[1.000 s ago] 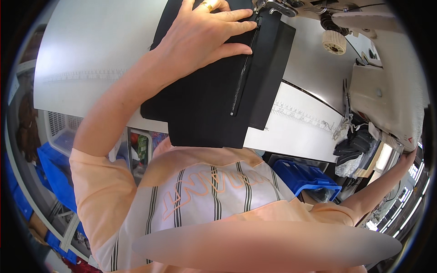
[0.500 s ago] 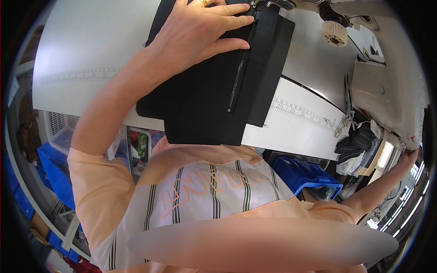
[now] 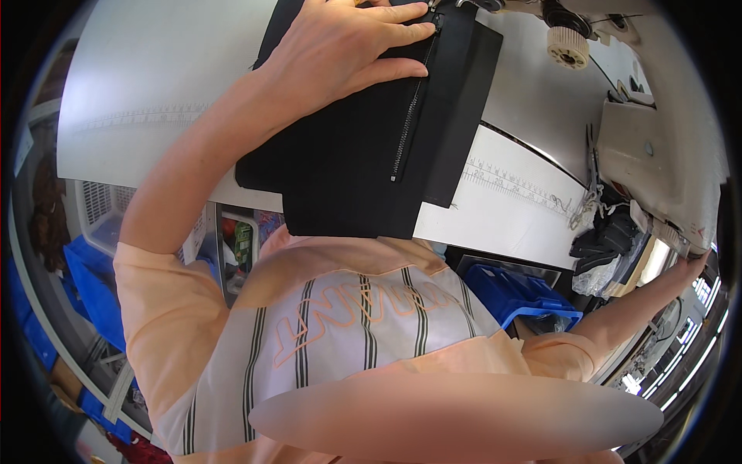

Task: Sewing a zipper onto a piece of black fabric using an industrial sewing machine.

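My left hand (image 3: 352, 46) lies flat with fingers spread on a black fabric piece (image 3: 340, 170), its fingertips beside a metal zipper (image 3: 410, 124) set into the cloth. The fabric's far end runs toward the sewing machine's presser foot area (image 3: 471, 5) at the top edge of the view. Part of the fabric hangs over the near table edge against my shirt. My right arm (image 3: 641, 305) reaches out to the far right, to the end of the sewing machine (image 3: 657, 147). The right hand's fingers are hidden behind the machine there.
The white table (image 3: 514, 201) carries a printed ruler scale. Scissors (image 3: 591, 166) and a dark bundle of cloth (image 3: 603, 240) lie at the machine's base. Below the table stand a blue bin (image 3: 518, 294) and a white plastic basket (image 3: 100, 216).
The black fabric and zipper have slid slightly away from me, toward the machine. My left hand stays flat on the cloth and has shifted a little to the right.
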Available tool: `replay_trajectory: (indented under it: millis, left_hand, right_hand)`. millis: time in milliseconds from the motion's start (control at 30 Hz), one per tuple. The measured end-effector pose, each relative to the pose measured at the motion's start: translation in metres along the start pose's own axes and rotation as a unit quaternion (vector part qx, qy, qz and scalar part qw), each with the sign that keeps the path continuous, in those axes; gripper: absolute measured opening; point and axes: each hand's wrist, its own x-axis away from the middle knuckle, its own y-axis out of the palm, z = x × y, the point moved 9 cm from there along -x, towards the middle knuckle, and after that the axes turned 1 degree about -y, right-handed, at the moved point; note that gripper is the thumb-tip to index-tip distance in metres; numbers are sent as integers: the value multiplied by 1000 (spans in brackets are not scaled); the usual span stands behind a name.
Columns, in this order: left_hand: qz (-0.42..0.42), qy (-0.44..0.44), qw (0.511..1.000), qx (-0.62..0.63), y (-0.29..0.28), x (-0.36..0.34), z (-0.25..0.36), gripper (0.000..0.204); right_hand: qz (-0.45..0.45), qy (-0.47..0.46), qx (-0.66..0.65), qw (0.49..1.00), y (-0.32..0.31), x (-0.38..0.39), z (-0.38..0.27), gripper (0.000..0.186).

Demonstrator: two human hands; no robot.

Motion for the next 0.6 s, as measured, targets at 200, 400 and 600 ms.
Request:
replay_trajectory:
  millis: [200,400,600]
  left_hand:
    - [-3,-7,1000,-3,2,0,-1,42]
    - [17,0,1000,-7,-1,0,1,42]
    - [10,-11,1000,5,0,2,-1,42]
  right_hand:
    - [8,-174,-199,964,47,106,-36,42]
    - [-301,-485,29,821,246,439,-130,35]
    - [-569,-425,125,693,429,547,-36,65]
